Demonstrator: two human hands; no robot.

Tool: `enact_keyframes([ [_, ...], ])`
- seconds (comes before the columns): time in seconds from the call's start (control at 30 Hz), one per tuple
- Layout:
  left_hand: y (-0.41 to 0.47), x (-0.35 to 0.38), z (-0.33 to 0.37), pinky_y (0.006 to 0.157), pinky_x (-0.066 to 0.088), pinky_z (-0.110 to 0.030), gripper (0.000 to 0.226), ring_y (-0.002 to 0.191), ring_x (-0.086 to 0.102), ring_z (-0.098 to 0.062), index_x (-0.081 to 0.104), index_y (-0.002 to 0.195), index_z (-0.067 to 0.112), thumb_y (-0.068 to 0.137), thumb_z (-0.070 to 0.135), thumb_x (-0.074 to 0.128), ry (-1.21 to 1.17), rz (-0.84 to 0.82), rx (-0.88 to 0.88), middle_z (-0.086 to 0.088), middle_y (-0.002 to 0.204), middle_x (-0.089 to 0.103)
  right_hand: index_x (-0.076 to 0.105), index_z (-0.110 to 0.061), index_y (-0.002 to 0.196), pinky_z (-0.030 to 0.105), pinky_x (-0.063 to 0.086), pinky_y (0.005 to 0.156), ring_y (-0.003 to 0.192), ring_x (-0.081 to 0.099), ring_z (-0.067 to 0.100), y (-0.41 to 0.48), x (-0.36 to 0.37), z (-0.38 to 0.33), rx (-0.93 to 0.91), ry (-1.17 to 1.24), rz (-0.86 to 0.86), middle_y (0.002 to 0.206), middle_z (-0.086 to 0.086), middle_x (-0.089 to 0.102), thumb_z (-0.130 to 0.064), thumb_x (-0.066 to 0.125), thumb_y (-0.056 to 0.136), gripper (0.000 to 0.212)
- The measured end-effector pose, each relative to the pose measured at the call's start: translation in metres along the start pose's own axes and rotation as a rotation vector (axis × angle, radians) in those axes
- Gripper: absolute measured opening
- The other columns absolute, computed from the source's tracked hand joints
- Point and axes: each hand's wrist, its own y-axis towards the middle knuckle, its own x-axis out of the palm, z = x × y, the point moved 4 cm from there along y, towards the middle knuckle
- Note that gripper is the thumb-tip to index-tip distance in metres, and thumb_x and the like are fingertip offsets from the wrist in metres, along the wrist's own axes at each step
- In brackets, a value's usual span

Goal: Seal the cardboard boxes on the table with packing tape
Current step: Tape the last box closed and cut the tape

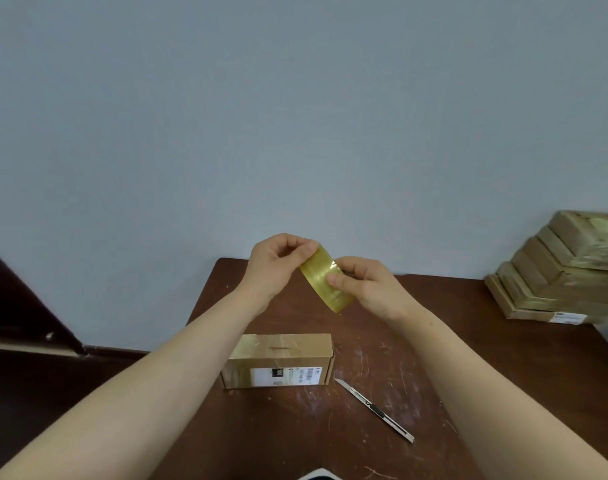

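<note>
A yellowish roll of packing tape (325,280) is held up above the far part of the brown table (451,358). My right hand (368,287) grips the roll, thumb across its outer face. My left hand (278,261) pinches the roll's upper edge with fingertips. Below them a small cardboard box (281,362) lies flat on the table, with shiny tape over its top and a white barcode label on its near side. My left forearm hides the box's left end.
A slim metal utility knife (375,409) lies on the table right of the box, blade end toward it. A stack of several taped cardboard boxes (562,271) stands at the table's far right. A grey wall rises behind.
</note>
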Motion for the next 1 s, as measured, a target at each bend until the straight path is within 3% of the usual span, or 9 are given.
enact_keyframes([
  [0.13,0.003,-0.008,-0.001,0.069,0.049,-0.02,0.015,0.068,0.063,-0.006,0.068,0.071,0.018,0.085,0.021,0.07,-0.012,0.111,-0.026,0.007,0.069,0.069,0.065,0.001,0.094,0.031,0.046,0.073,0.075,0.059,0.014,0.004,0.008,-0.003,0.012,0.067,-0.015,0.079,0.004,0.064,-0.025,0.063,0.09,0.027],
  [0.27,0.003,-0.029,-0.011,0.073,0.054,-0.028,0.019,0.069,0.064,-0.011,0.068,0.068,0.014,0.084,0.023,0.072,-0.096,0.267,-0.176,0.003,0.066,0.069,0.072,-0.014,0.085,0.024,0.046,0.08,0.078,0.062,0.008,0.008,0.016,0.002,0.034,-0.027,-0.099,0.082,0.008,0.071,-0.031,0.066,0.088,0.019],
  [0.33,0.002,-0.036,-0.019,0.073,0.056,-0.032,0.021,0.069,0.066,-0.017,0.067,0.068,0.01,0.084,0.021,0.072,-0.108,0.293,-0.251,-0.003,0.065,0.069,0.071,-0.021,0.073,0.013,0.043,0.07,0.07,0.061,0.003,0.011,0.022,0.002,0.026,-0.032,-0.124,0.071,-0.005,0.069,-0.032,0.065,0.089,0.02],
  [0.43,-0.002,-0.048,-0.029,0.054,0.057,-0.023,0.027,0.055,0.067,-0.012,0.064,0.063,0.007,0.087,0.018,0.069,-0.077,0.345,-0.293,-0.001,0.055,0.067,0.06,-0.02,0.059,0.013,0.037,0.053,0.051,0.049,0.001,0.025,0.025,-0.004,0.029,-0.135,-0.077,0.052,-0.014,0.055,-0.045,0.066,0.086,0.037],
  [0.5,-0.002,-0.065,-0.033,0.05,0.053,-0.019,0.028,0.046,0.063,-0.007,0.061,0.064,0.007,0.088,0.018,0.068,-0.042,0.419,-0.284,0.0,0.051,0.064,0.053,-0.02,0.052,0.014,0.034,0.046,0.044,0.044,0.002,0.034,0.021,-0.006,0.042,-0.303,-0.038,0.043,-0.012,0.048,-0.051,0.066,0.083,0.047],
  [0.63,-0.003,-0.084,-0.041,0.067,0.054,-0.034,0.036,0.048,0.061,-0.015,0.061,0.054,0.013,0.086,0.027,0.07,0.225,0.429,-0.22,0.002,0.044,0.06,0.056,-0.013,0.055,0.022,0.037,0.051,0.049,0.046,0.008,0.043,0.017,-0.002,0.094,-0.413,-0.053,0.049,-0.004,0.05,-0.051,0.064,0.082,0.048],
  [0.73,-0.008,-0.092,-0.048,0.065,0.051,-0.036,0.044,0.047,0.056,-0.017,0.058,0.047,0.017,0.084,0.037,0.069,0.358,0.453,-0.231,0.004,0.04,0.057,0.058,-0.014,0.057,0.028,0.037,0.056,0.055,0.048,0.013,0.047,0.022,-0.004,0.098,-0.525,-0.128,0.056,-0.001,0.052,-0.051,0.063,0.081,0.045],
  [0.87,-0.013,-0.098,-0.055,0.06,0.044,-0.03,0.045,0.042,0.052,-0.013,0.058,0.046,0.018,0.083,0.04,0.07,0.358,0.476,-0.265,0.005,0.04,0.055,0.055,-0.015,0.058,0.029,0.036,0.057,0.056,0.047,0.014,0.051,0.022,-0.003,0.111,-0.547,-0.163,0.057,-0.002,0.049,-0.057,0.064,0.078,0.048],
  [1.0,-0.025,-0.121,-0.065,0.069,0.051,-0.036,0.044,0.047,0.052,-0.017,0.056,0.045,0.018,0.084,0.035,0.069,0.327,0.569,-0.332,0.004,0.043,0.055,0.042,-0.02,0.046,0.021,0.032,0.049,0.046,0.038,0.012,0.051,0.012,0.004,0.133,-0.507,-0.138,0.047,-0.004,0.039,-0.06,0.068,0.073,0.055],
])
